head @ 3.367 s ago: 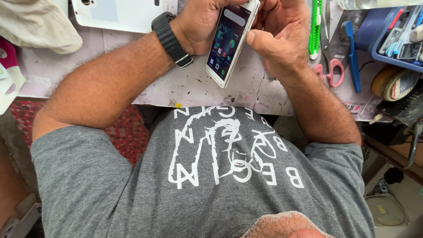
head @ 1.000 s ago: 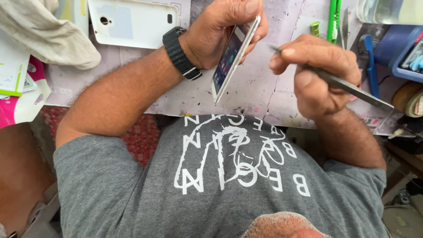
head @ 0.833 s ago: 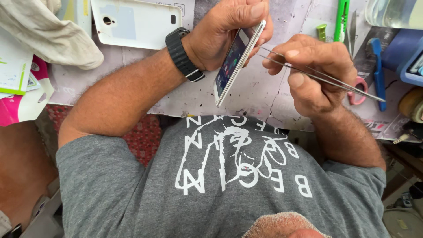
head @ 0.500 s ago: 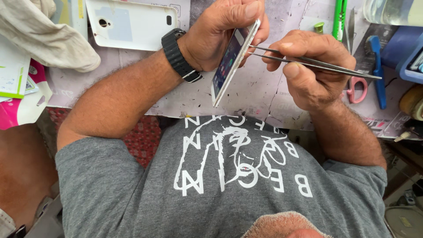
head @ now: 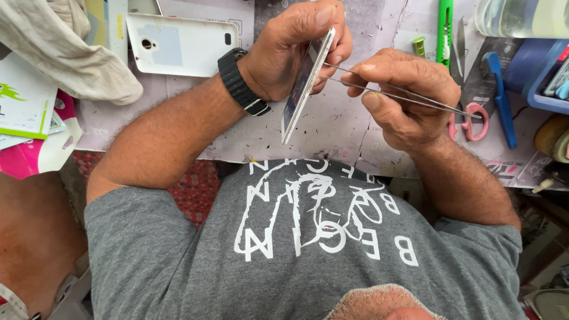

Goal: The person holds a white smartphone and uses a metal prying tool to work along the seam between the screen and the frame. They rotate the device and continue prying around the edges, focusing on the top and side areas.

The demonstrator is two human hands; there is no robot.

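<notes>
Phone (head: 303, 86) is gripped edge-on in left hand (head: 290, 53); tweezers (head: 394, 92) pinched in right hand (head: 406, 95), tips at phone's edge.

Phone (head: 303, 83) stands between both hands (tweezers (head: 403, 95) at its right).

Both hands raised, left hand (head: 290, 50) cupped, right hand (head: 403, 95) pinching.

The left hand (head: 296, 53) hid the phone's (head: 303, 89) far face; the tweezers' (head: 391, 89) tips vanished behind its edge. At upper right, a clear container (head: 521, 18) (contents unreadable) and a blue tray (head: 548, 77) were cut by the frame.
</notes>
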